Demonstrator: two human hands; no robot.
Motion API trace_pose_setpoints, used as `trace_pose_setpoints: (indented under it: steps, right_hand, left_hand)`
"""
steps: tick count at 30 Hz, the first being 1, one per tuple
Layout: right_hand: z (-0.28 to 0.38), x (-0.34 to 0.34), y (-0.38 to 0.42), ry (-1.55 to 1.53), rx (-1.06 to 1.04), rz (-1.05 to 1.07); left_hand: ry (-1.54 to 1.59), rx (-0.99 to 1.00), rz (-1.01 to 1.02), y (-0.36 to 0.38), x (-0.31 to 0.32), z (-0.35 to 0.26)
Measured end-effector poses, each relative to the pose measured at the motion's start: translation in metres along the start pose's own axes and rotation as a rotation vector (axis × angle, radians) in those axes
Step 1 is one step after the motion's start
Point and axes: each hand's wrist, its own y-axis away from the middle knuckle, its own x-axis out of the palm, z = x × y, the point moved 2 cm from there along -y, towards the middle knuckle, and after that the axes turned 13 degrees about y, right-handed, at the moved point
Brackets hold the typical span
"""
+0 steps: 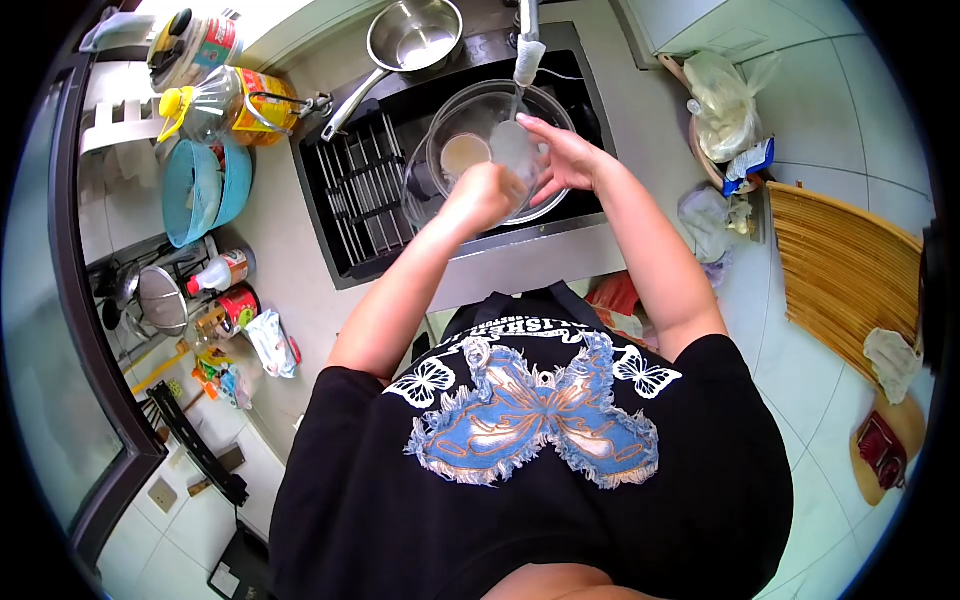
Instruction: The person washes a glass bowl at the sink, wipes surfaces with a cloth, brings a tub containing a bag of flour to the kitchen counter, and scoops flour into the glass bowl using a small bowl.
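At the left, on the grey desk (280,215) beside the sink, a blue tub (236,185) holds something pale that I cannot name; just above it is a clear bottle (212,108) with a yellow cap, its contents hard to make out; these seem set along the wall to be within reach while leaving the sink accessible; a metal saucepan (415,38) sits behind the sink, its shiny inside showing and its long handle angled down towards the left; a slatted rack (352,200) spans the left part of the black sink (590,92), probably for draining; right of it the person's left hand (485,198) is curled over the front of a large clear bowl (440,125), its grip bunched and blurred, so I cannot tell whether it has hold of anything; the bowl is in the sink beneath the tap (530,55), apparently placed to catch what falls; a round tan patch shows through it, either contents or something underneath, and a bright rim curves around its lower right; a pale translucent shape (514,148) lies between the hands, water or an object, too blurred to say; the right hand (562,160) has its grip spread wide around the shape's right side, perhaps to steady or shield it; farther right, a container (700,160) holds a clear plastic bag (725,105) and a blue-and-white packet (750,163); a bamboo mat (850,265) is at the far right
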Motion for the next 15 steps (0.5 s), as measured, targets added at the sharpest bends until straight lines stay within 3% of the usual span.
trace_pose_setpoints:
  steps: [1,2,4,6,8,9,10,12,14,15]
  right_hand:
    - [-0.007,-0.001,-0.004,-0.003,0.028,-0.034]
    - [-0.016,-0.004,-0.006,-0.073,0.076,-0.05]
    - [-0.041,-0.012,-0.015,-0.206,0.134,-0.185]
    - [-0.068,-0.027,-0.025,-0.266,0.074,-0.155]
    - [-0.074,-0.013,-0.01,-0.244,-0.091,-0.333]
    - [-0.081,-0.008,-0.007,-0.283,-0.141,-0.457]
    - [-0.088,-0.007,-0.006,-0.283,-0.144,-0.458]
    - [-0.093,-0.009,-0.003,-0.171,-0.303,-0.539]
    - [-0.086,-0.007,0.009,-0.154,-0.302,-0.592]
    - [-0.08,-0.004,0.02,-0.133,-0.332,-0.612]
  left_hand:
    - [-0.055,-0.008,-0.073,0.001,0.012,0.003]
    - [-0.313,0.034,-0.13,0.001,0.024,0.005]
    - [-0.39,0.062,-0.126,0.004,0.039,0.014]
    - [-0.424,0.038,-0.094,0.004,0.039,0.02]
    - [-0.465,0.133,0.141,0.002,0.029,0.022]
    - [-0.328,0.16,0.202,-0.005,0.025,0.033]
    - [-0.008,0.452,0.246,-0.006,0.016,0.03]
    - [0.456,0.375,0.222,-0.034,0.0,0.027]
    - [0.798,0.03,-0.008,-0.068,-0.015,0.014]
    - [0.929,0.035,-0.054,-0.095,-0.017,0.018]
